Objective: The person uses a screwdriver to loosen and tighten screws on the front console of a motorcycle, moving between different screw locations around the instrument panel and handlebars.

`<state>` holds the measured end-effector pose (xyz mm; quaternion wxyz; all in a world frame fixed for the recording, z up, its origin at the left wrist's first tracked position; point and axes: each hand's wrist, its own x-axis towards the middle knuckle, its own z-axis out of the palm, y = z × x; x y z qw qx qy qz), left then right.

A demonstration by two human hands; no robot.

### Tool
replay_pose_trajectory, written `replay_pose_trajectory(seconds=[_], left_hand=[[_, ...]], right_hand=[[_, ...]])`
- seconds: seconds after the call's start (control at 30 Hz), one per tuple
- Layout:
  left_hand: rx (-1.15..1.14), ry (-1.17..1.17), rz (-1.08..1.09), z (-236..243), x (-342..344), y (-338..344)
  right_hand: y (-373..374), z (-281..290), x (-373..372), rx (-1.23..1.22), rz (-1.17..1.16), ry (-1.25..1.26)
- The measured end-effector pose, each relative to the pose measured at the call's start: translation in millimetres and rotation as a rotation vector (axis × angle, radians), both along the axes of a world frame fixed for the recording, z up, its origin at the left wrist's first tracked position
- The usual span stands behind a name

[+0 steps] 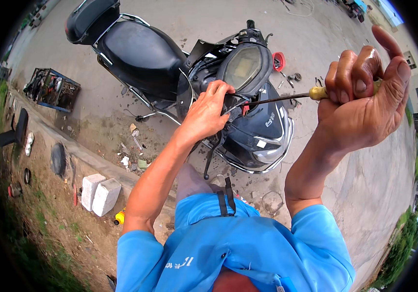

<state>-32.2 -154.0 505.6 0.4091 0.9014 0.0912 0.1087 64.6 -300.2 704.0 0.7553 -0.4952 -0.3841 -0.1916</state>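
Toward 10 o'clock, at the far left, a crate (55,105) of jumbled parts sits on the ground (335,194), while at 8 o'clock two white blocks (106,197) stand side by side near a yellow object (120,217). The black scooter (143,51) stretches from its seat at 11 o'clock to its nose at 3 o'clock. Near the centre, toward 12 o'clock, the left hand (204,111) rests against the scooter beside the instrument display (243,68), its grip partly curled; whether it pinches anything I cannot tell. Just right of its fingers, the screwdriver (289,97) has its tip beside a small red part (246,109), the shaft running out toward 2 o'clock. A red bowl (279,62) lies at 1 o'clock. Farthest right, past 2 o'clock, the right hand (359,92) has its grip wrapped firmly round the screwdriver's yellow handle, one finger lifted clear
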Motion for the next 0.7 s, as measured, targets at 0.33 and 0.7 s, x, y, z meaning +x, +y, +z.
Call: replay_pose_trajectory(seconds=[0.33,0.7], left_hand=[[-0.025,0.032,0.034,-0.1,-0.6,-2.6],[-0.011,0.013,0.024,-3.2,-1.4,-0.2]], right_hand=[[3.8,11.5,84.3,-0.203,1.529,-0.213],[-3.1,3.0,-8.7,0.024,0.099,0.070]])
